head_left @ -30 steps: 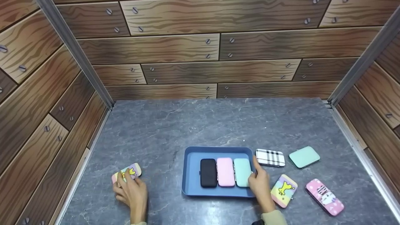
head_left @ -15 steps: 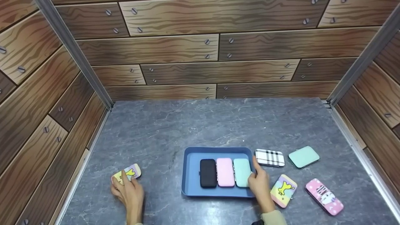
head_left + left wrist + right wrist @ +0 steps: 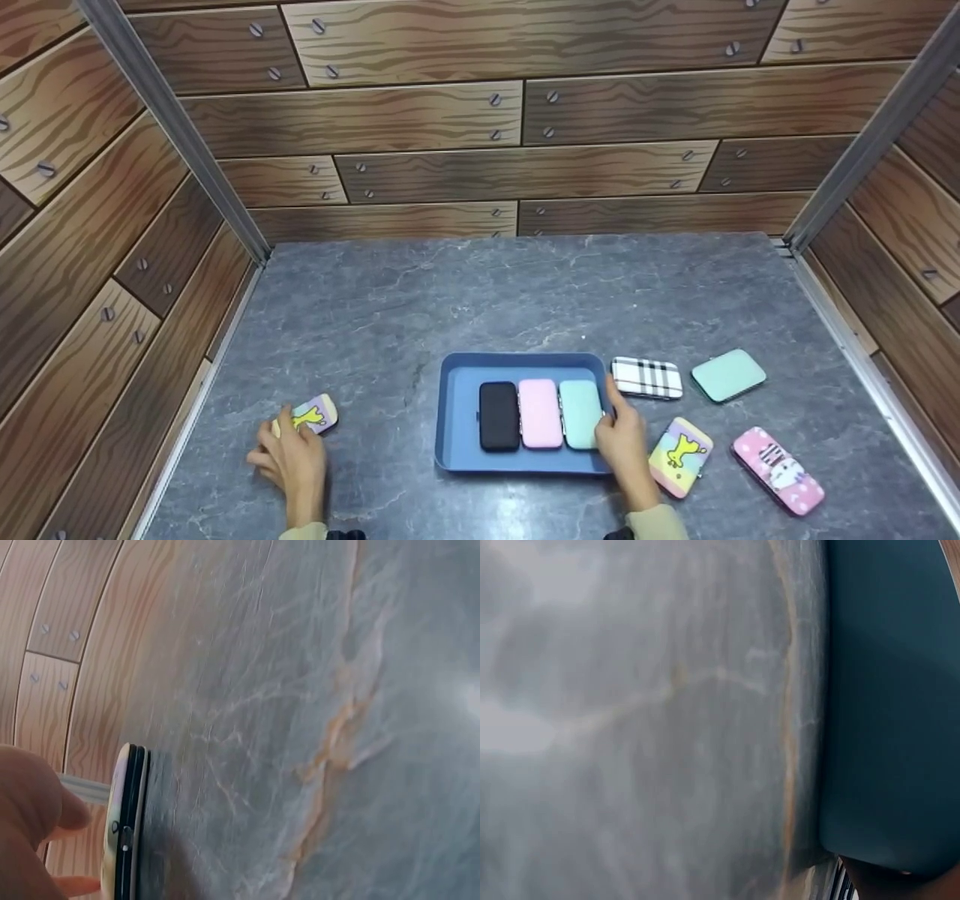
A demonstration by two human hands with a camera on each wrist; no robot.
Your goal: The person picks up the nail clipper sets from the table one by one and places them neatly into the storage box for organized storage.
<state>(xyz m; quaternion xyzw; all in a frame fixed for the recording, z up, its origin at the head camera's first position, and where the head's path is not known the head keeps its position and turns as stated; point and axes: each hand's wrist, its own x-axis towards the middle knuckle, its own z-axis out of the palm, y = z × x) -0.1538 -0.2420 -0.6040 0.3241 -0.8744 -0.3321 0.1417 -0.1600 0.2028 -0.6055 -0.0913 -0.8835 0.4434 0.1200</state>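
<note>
One pastel, rounded rectangular case with a yellow animal print (image 3: 319,412) lies on the grey marbled tabletop (image 3: 420,300). The left hand (image 3: 289,457) touches it, hiding its near end; whether the fingers pinch cannot be told. The right hand (image 3: 626,442) grips one blue rectangular tray (image 3: 457,420) by its right wall, outer fingers hidden.

Inside, three: black case (image 3: 499,416), plain pink case (image 3: 540,414), mint case (image 3: 581,415).

Right of it, four: black-and-white plaid case (image 3: 646,377), second mint case (image 3: 727,375), second pastel case (image 3: 680,457), pink character-print case (image 3: 778,471).

The left wrist view cuts off the first case.

Wood-print walls (image 3: 431,112) show a metal-framed booth (image 3: 155,94).
</note>
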